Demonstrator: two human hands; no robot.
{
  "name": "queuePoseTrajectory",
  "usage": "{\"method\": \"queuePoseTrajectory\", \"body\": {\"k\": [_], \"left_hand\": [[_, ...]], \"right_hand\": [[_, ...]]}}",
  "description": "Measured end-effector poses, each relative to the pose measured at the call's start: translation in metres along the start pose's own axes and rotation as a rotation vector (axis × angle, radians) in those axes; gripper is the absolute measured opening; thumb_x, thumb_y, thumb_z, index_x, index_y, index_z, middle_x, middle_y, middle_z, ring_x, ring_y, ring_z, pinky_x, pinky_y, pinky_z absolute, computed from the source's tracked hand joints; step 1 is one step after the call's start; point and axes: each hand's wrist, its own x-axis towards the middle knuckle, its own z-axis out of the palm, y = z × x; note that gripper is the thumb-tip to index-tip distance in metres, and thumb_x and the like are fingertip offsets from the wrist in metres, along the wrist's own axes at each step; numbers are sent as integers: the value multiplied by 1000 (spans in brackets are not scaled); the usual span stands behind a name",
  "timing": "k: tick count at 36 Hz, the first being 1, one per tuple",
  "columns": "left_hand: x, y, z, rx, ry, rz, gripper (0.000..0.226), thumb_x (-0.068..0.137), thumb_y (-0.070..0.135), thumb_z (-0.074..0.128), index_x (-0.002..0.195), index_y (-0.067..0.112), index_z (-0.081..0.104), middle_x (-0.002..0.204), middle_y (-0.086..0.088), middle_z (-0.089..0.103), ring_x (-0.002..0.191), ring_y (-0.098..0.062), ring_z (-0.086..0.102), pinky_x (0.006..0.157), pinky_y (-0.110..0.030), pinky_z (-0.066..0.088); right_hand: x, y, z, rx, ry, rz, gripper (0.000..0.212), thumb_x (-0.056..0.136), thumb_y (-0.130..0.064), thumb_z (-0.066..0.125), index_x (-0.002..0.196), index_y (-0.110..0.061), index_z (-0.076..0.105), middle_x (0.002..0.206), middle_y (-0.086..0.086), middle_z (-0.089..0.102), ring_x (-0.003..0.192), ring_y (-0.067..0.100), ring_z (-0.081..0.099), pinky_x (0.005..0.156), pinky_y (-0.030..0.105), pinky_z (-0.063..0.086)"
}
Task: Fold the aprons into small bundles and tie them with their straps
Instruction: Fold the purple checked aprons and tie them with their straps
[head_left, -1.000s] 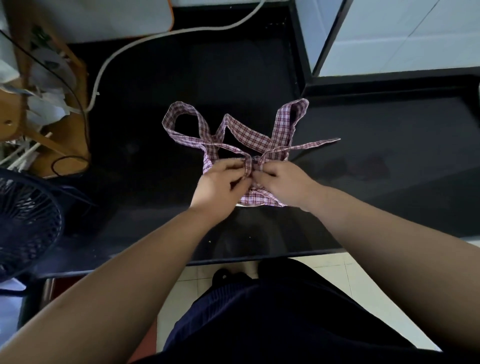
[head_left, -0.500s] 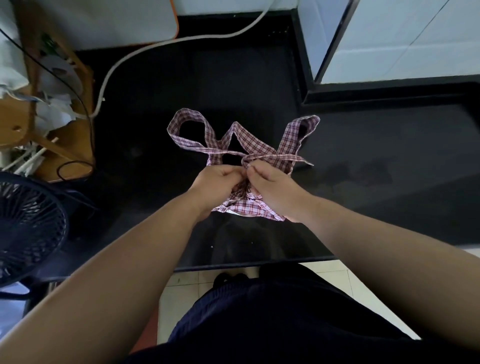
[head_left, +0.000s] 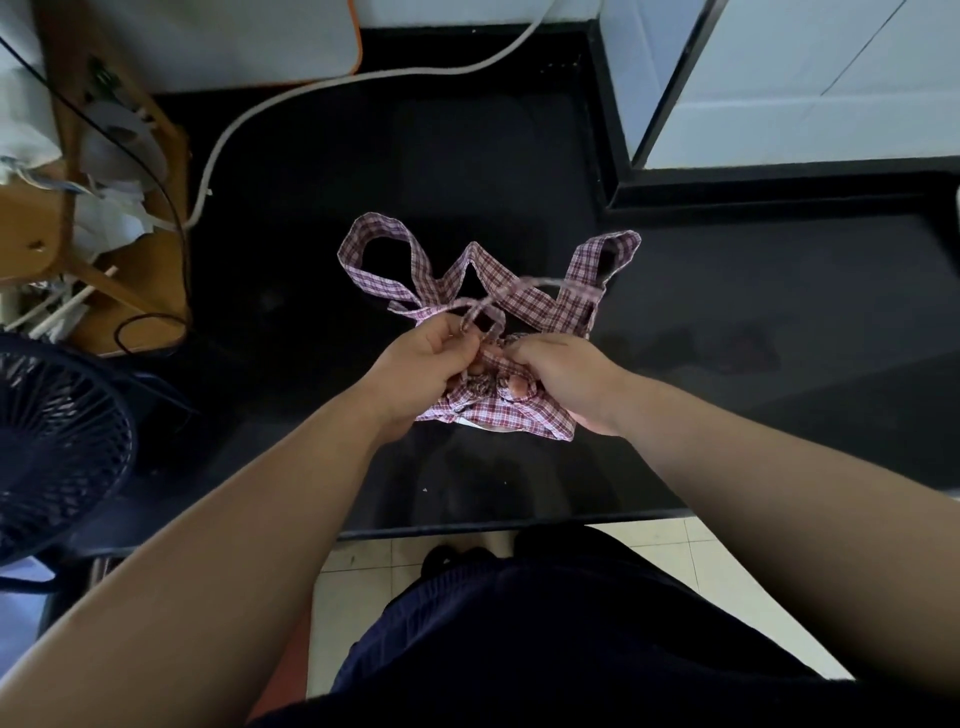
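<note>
Folded pink-checked cloth apron bundle (head_left: 511, 415) gripped by right hand (head_left: 566, 379); narrow checked strap (head_left: 480, 317) pinched by left hand (head_left: 421, 364). Knot best drawn snug, bundle kept compressed.

Work surface: a glossy black countertop (head_left: 753, 322) with a raised black ledge (head_left: 779, 192) along its far right side. A white cable (head_left: 350, 80) curves across the far left of the surface. A dark fan (head_left: 57, 447) with a wire grille stands at the left edge (only partly in frame). Beyond it, a wooden rack (head_left: 156, 270) holds white items, and a thin black wire (head_left: 176, 260) runs down its side. Pale floor tiles (head_left: 363, 566) show below the counter's near edge.
</note>
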Motion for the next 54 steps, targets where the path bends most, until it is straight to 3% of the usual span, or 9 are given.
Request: {"method": "queuePoseTrajectory", "body": {"k": [6,10,16,27,34,45,48,50,54], "left_hand": [[-2,-1,6,24,-79,28,16,100,14,47,106,19,62,102,3,69,99,-7,63,90,-20,46],[-3,-1,2,-32,-81,26,17,98,13,50,103,21,64,101,1,68,95,-10,61,90,-24,46],[-1,6,-5,179,-102,56,14,95,11,56,95,23,63,100,-2,67,96,-12,61,93,-29,47],[4,-1,-7,-240,-100,-35,13,89,16,58,87,15,71,90,1,73,92,-14,64,95,-30,45],[3,-3,-2,-225,-49,43,16,91,5,57,91,13,71,92,6,75,98,-7,68,88,-18,51],[4,-5,-4,-250,12,21,15,85,15,63,85,20,77,96,-6,75,99,-19,69,91,-32,51],[4,-5,-1,-234,18,12,15,92,9,57,96,9,72,98,-10,73,98,-20,69,88,-29,53],[4,-4,1,-220,67,7,16,95,10,56,99,6,70,99,-12,73,98,-22,69,89,-31,53],[7,-7,4,-143,214,1,15,96,19,57,91,15,70,91,-5,75,92,-19,71,89,-36,55]], "right_hand": [[6,-4,1,-72,23,16,50,89,-57,52,67,-14,64,66,1,60,63,16,49,74,30,42],[9,-8,-2,-103,-80,52,74,62,-76,62,84,-6,68,76,8,64,66,12,53,83,31,45],[7,-17,-11,-121,-218,125,27,83,-38,66,74,-14,61,61,-4,58,65,10,45,73,25,37],[7,-16,3,-445,3,7,50,94,-26,55,49,-15,35,44,-4,28,40,10,24,41,24,22],[3,-14,2,162,26,116,27,96,-8,50,70,-11,54,65,2,51,83,16,48,92,29,41],[-11,-14,-12,512,-141,188,15,91,-24,56,98,-14,65,90,1,67,94,17,61,90,34,44],[-7,-12,-4,551,-47,141,29,82,-22,70,106,-7,69,106,7,71,102,18,65,89,31,51],[-6,-11,3,581,33,77,6,87,-17,67,90,-11,68,95,6,71,90,16,68,75,27,55],[-7,0,8,515,339,-53,15,97,-17,55,83,-15,60,69,-2,64,66,13,64,65,30,56]]}}
